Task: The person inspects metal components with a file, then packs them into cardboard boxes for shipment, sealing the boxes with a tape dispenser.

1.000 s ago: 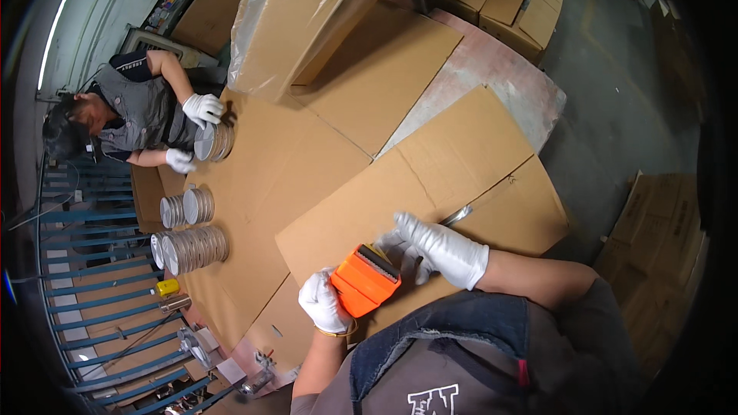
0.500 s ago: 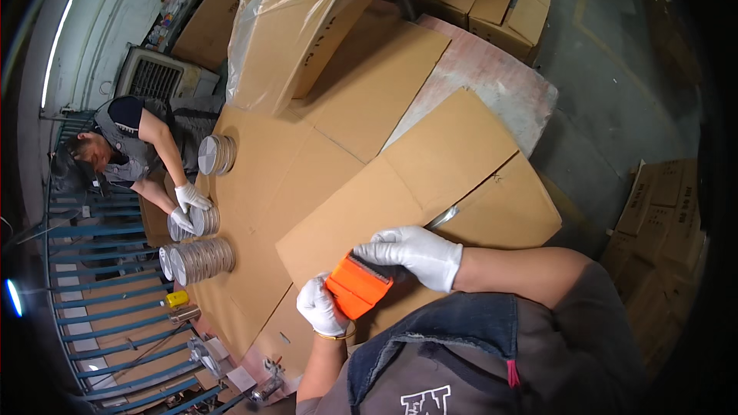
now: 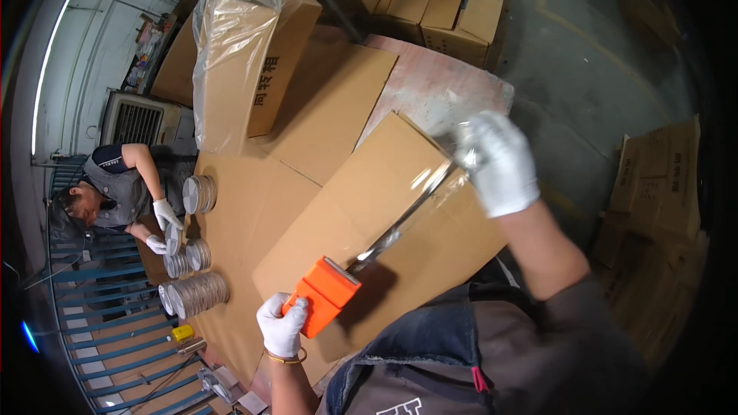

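My gloved left hand [image 3: 283, 325] is closed on an orange tape dispenser [image 3: 321, 296], held over the near edge of a folded cardboard box [image 3: 346, 207]. From the dispenser a shiny strip of clear packing tape [image 3: 403, 221] stretches slantwise up to the right, over the cardboard. Its far end is at my gloved right hand [image 3: 501, 167], whose fingers are closed on it near the box's far right corner. That hand is blurred by motion. The cardboard lies flat on the table; I cannot tell whether the tape touches it.
At the left a person in white gloves handles grey round discs [image 3: 175, 261]. More discs [image 3: 198, 297] stand in rows at the table's left edge. A plastic-wrapped carton [image 3: 234, 69] stands on the far side. Cartons [image 3: 442, 0] fill the back, and others [image 3: 657, 184] the right.
My right hand has moved away from the dispenser, up and to the right, drawing out a long strip of tape. My left hand has shifted left and slightly down with the dispenser.
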Available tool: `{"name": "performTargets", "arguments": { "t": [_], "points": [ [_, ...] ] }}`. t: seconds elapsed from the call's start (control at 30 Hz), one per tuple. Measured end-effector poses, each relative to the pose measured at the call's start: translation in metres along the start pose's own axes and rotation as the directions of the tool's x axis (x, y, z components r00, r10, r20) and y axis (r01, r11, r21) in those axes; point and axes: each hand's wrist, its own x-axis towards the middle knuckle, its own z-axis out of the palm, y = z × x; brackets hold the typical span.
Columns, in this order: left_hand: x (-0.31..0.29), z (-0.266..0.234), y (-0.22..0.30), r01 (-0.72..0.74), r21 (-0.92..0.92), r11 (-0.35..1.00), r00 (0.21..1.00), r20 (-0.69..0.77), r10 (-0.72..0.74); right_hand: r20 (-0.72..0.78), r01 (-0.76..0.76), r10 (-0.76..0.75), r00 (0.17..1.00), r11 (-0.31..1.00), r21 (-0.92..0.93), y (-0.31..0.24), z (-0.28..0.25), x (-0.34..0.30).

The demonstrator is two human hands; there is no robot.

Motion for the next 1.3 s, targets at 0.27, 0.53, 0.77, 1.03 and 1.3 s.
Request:
{"name": "performTargets", "arguments": {
  "t": [0.27,0.53,0.77,1.03,1.3],
  "points": [
    [0.055,0.139,0.079,-0.111,0.606,0.788,0.987,0.158,0.018,0.263,0.341,-0.495,0.828,0.072,-0.937,-0.020,-0.116,0.085],
    [0.064,0.145,0.093,0.003,0.615,0.789,0.984,0.140,-0.114,0.094,0.033,0.398,0.913,0.157,-0.987,0.103,-0.108,0.056],
    [0.061,0.145,0.096,-0.060,0.650,0.757,0.981,0.178,-0.075,0.187,0.194,0.065,0.980,-0.143,-0.971,0.127,-0.133,0.064],
    [0.072,0.139,0.107,-0.199,0.574,0.794,0.880,0.461,-0.113,0.452,0.275,0.306,0.838,0.480,-0.833,0.031,-0.069,0.023],
    [0.059,0.073,0.077,-0.365,0.454,0.813,0.760,0.649,-0.021,0.364,0.367,0.144,0.920,0.011,-0.930,0.029,-0.029,0.005]
  ]
}}
